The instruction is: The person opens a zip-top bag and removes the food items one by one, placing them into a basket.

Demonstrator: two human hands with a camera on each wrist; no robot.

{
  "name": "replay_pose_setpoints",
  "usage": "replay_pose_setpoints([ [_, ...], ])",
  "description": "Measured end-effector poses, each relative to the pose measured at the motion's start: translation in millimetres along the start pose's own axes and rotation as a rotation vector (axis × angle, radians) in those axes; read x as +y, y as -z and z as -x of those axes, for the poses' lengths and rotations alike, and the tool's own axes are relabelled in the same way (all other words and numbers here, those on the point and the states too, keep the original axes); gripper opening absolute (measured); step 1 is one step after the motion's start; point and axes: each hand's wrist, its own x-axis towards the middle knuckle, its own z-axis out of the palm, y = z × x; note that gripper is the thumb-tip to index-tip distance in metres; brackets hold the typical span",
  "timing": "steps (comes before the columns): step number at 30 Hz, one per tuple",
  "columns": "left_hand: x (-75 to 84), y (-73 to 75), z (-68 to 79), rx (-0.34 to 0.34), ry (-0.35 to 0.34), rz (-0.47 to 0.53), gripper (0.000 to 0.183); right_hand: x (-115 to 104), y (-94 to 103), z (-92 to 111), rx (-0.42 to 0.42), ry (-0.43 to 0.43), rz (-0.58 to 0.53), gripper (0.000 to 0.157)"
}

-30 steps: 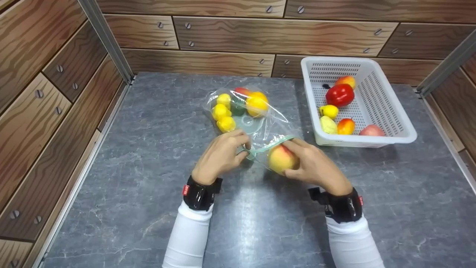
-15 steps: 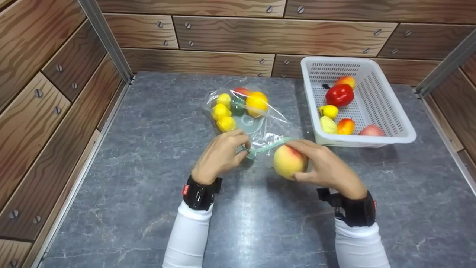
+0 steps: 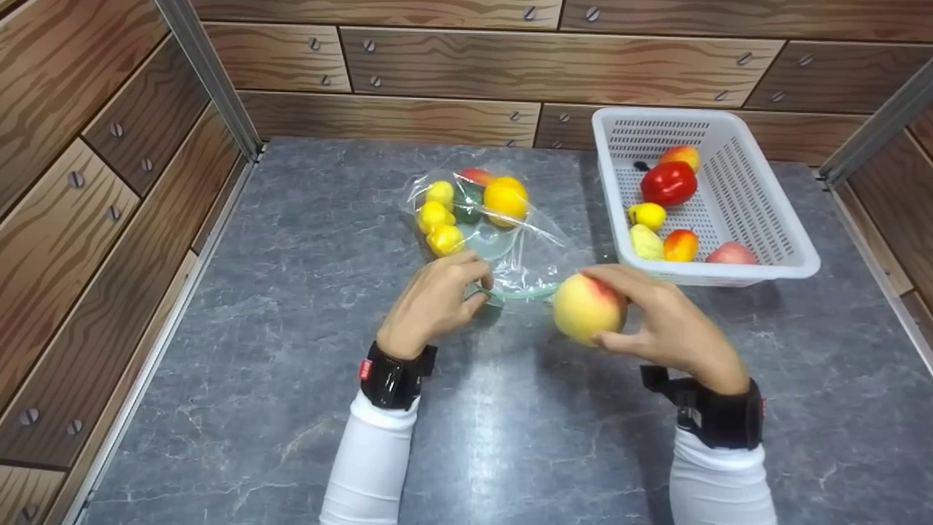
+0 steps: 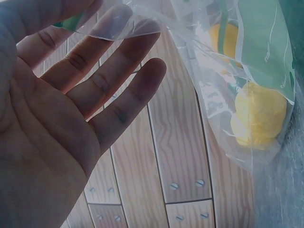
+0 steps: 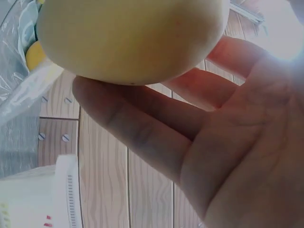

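Note:
In the head view a clear zip bag [image 3: 536, 251] with a green seal lies on the grey table, its mouth toward me. Inside it are several yellow lemons [image 3: 436, 217], an orange [image 3: 505, 201], a dark green fruit [image 3: 469, 203] and a partly covered red one [image 3: 477, 176]. My left hand [image 3: 437, 302] pinches the left corner of the bag's mouth between thumb and fingers. To the right of the mouth, my right hand [image 3: 667, 324] grips a yellow peach [image 3: 589, 310] with a red blush, thumb below and fingers above. The peach [image 5: 133, 38] fills the top of the right wrist view.
A white slotted basket [image 3: 791, 219] stands at the back right. It holds a red bell pepper [image 3: 669, 184], a small yellow fruit [image 3: 647, 216], a pale green pear [image 3: 646, 243], a pink fruit [image 3: 732, 254] and red-orange fruits [image 3: 681, 246]. Wood-patterned panels [image 3: 437, 62] wall the table.
My right hand has drawn the peach out of the bag's mouth, to the right and away from the bag. The green seal has sunk lower. My left hand stays at its corner.

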Motion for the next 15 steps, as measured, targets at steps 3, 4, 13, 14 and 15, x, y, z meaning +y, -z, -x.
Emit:
replay_pose_setpoints([
  [3, 0.0, -0.2, -0.3, -0.006, 0.002, 0.000, 0.014, 3, 3.8, 3, 0.035, -0.002, 0.017, 0.076],
  [4, 0.0, -0.2, -0.4, -0.008, 0.003, 0.000, 0.014, 4, 4.9, 4, 0.047, -0.006, 0.018, 0.076],
  [13, -0.7, -0.4, -0.3, -0.010, 0.000, -0.003, 0.014, 9, 14.2, 10, 0.157, -0.046, -0.033, 0.078],
  [14, -0.8, -0.4, -0.3, -0.011, 0.000, -0.003, 0.014, 9, 15.2, 10, 0.172, -0.053, -0.032, 0.078],
  [15, -0.8, -0.5, -0.3, -0.011, 0.002, -0.003, 0.014, 10, 16.2, 11, 0.186, -0.059, -0.029, 0.079],
])
